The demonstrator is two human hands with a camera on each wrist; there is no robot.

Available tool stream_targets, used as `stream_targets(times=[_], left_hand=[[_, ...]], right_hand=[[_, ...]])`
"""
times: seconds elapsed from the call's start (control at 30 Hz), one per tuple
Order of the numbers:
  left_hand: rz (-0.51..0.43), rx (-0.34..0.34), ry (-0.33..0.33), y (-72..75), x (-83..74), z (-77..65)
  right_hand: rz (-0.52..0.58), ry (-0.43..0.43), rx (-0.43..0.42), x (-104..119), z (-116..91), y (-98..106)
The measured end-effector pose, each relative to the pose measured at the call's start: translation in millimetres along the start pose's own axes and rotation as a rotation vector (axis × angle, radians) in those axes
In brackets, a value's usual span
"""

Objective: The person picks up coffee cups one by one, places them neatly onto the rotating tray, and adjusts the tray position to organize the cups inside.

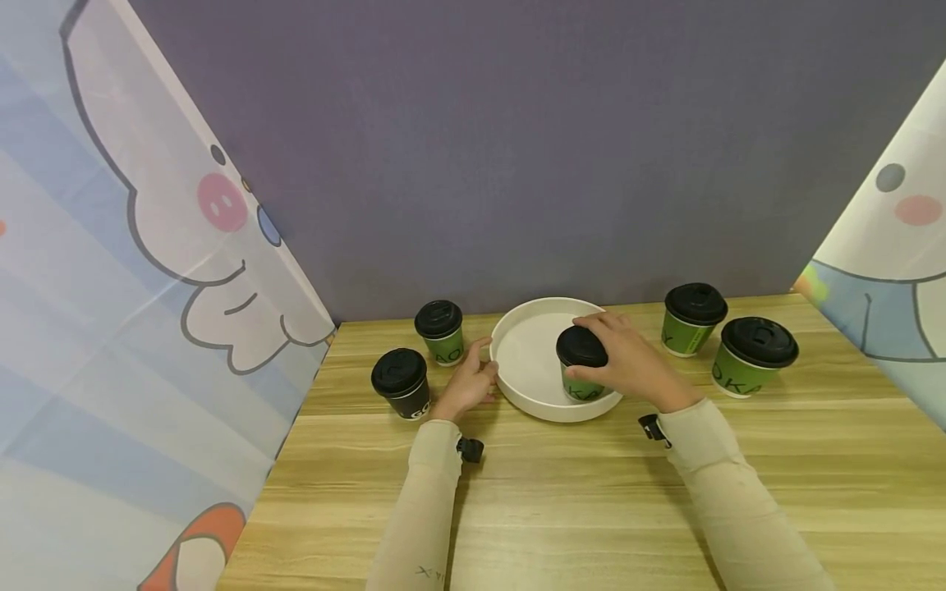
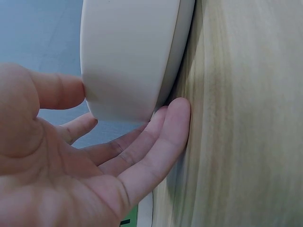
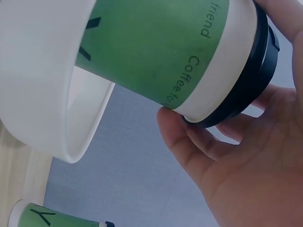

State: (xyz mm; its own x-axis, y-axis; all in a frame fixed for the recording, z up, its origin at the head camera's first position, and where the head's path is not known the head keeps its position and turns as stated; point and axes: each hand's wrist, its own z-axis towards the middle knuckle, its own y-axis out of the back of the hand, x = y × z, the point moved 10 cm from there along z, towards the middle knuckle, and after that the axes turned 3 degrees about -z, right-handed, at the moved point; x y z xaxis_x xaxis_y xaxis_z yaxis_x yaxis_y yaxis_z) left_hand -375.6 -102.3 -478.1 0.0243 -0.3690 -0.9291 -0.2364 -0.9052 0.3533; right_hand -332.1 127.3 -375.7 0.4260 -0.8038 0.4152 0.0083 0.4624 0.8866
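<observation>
My right hand [image 1: 628,361] grips a green paper coffee cup [image 1: 580,391] by its black lid [image 1: 581,346]. The cup stands upright within the round white tray [image 1: 517,400], toward its right side. In the right wrist view, the fingers wrap about the lid [image 3: 246,90], and the tray wall [image 3: 33,71] hides the cup's lower end. My left hand [image 1: 467,386] holds the tray's left side. The left wrist view has the thumb [image 2: 61,91] against the tray's upper edge and fingertips [image 2: 177,111] at its bottom edge, close along the table.
Left of the tray stand a dark lidded cup [image 1: 411,402] and a green lidded cup [image 1: 447,348], both near my left hand. Two more green lidded cups, one farther back [image 1: 684,332] and one nearer [image 1: 739,373], stand to the right. A grey panel [image 1: 517,164] rises behind the wooden table [image 1: 562,501].
</observation>
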Motion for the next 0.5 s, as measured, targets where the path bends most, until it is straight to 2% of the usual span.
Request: stream_targets(times=[0.5], left_hand=[[-0.001,0.000,0.000,-0.1,-1.8,-1.7]], right_hand=[[0.033,0.067,-0.006,15,0,-5]])
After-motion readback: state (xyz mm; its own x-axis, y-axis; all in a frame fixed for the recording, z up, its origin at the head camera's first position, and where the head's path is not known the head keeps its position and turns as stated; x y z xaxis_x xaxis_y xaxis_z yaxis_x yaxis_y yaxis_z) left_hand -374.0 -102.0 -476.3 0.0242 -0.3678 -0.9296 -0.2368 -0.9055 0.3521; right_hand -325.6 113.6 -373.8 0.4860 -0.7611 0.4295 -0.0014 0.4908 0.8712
